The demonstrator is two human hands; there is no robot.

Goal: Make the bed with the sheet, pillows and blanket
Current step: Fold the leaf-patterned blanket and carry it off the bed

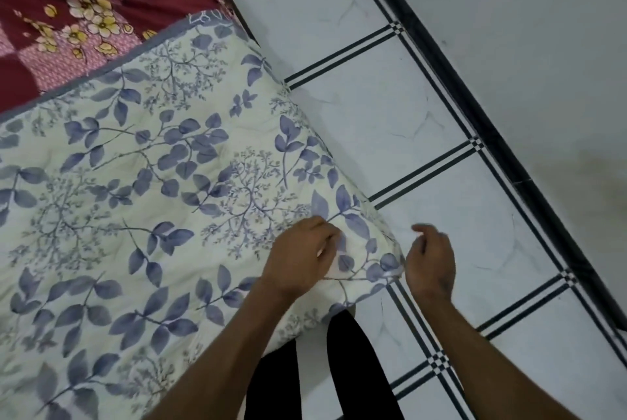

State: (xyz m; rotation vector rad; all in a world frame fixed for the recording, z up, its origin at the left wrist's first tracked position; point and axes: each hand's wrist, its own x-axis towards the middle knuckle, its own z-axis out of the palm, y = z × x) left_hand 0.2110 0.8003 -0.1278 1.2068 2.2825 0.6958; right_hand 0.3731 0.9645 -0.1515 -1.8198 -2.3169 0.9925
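Hands came first in the view, both low down near the corner of the blanket. The left hand lay on top of the blanket with its fingers curled, pinching a bit of the cloth near the corner. The right hand was just beside the blanket's corner, out over the floor. Its fingers were bent, but the hand was blurry, so I could not tell if it held the edge or nothing.

The blanket was cream with lots of blue-grey leaves and thin twigs on it, and it looked soft and puffy with stitched lines. It had a grey strip along its far edge. It was spread flat over the bed, and its corner hung a little over the side, above two dark legs.

Past the blanket, a dark red sheet with pink squares and yellow flowers covered the rest of the bed.

White tiles with black double lines made up the floor, and a pale wall rose behind a dark strip.
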